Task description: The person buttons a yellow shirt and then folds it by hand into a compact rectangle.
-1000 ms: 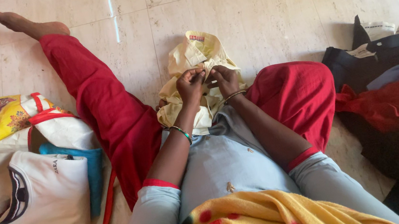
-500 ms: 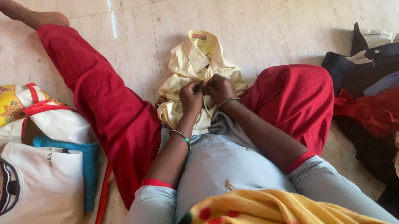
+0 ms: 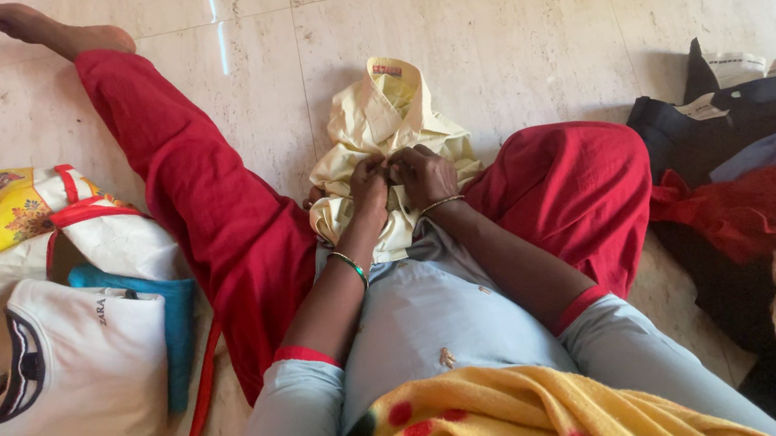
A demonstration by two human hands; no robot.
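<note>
I had both forearms stretched forward from the elbows, converging in front of my lap. My left hand (image 3: 368, 183) sat knuckles-up, fingers curled in and pinched tight, a thin green bangle around its wrist. My right hand (image 3: 425, 173) pressed right against it, fingers likewise bent down and closed, a slim metal bangle at its wrist. The fingertips of both hands were hidden beneath the knuckles.
</note>
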